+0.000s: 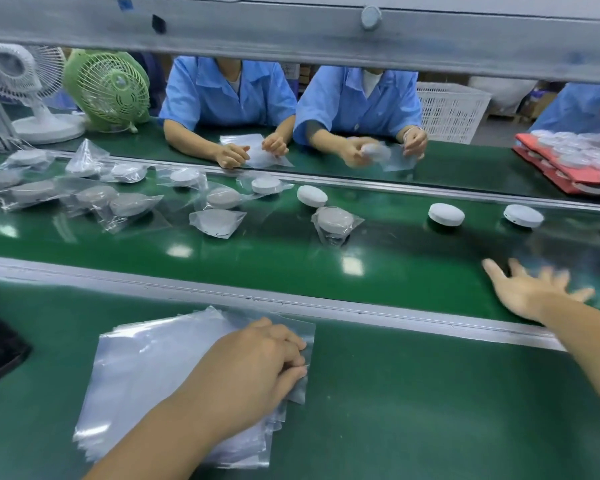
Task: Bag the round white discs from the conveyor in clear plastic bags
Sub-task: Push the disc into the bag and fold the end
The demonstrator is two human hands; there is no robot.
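My left hand (pixel 253 368) rests on a stack of clear plastic bags (pixel 146 368) on the near green bench, its fingertips curled at the stack's right edge. My right hand (pixel 530 289) is stretched out over the green conveyor belt (pixel 291 258) with fingers spread, blurred, holding nothing. Bare round white discs lie on the belt beyond it: one (pixel 446 214), another (pixel 523 215), a third (pixel 311 195). Several bagged discs (pixel 333 221) lie further left on the belt.
Two people in blue shirts sit across the belt handling bags (pixel 257 154). A white fan (pixel 25 84) and a green fan (pixel 108 88) stand at far left. A red tray (pixel 568 174) with discs sits at right. A metal rail (pixel 257 299) separates bench and belt.
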